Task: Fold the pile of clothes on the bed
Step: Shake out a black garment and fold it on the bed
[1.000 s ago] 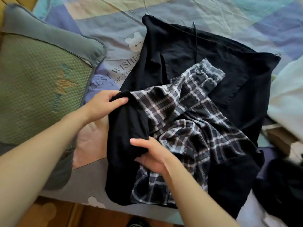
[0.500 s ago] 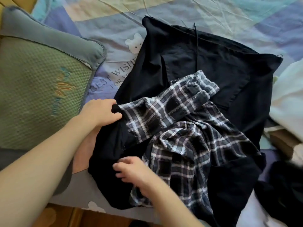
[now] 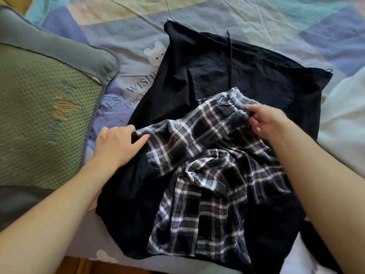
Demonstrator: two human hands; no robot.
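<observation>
A black-and-white plaid garment (image 3: 199,175) lies crumpled on top of a large black garment (image 3: 246,76) spread over the bed. My left hand (image 3: 116,147) pinches the plaid garment's left edge where it meets black cloth. My right hand (image 3: 266,119) grips the plaid garment's gathered waistband at the upper right. The strip of plaid between the two hands is pulled fairly straight. A thin black drawstring (image 3: 229,56) runs down the black garment.
A green quilted pillow (image 3: 39,115) with a grey border lies at the left. The patchwork bedsheet (image 3: 256,16) with a bear print extends behind. White fabric (image 3: 343,119) lies at the right edge. The bed's near edge and wooden floor (image 3: 83,265) show at the bottom.
My right hand left the lower black cloth and moved up and right to the plaid waistband. My left hand shifted slightly down. The plaid strip is now stretched between both hands.
</observation>
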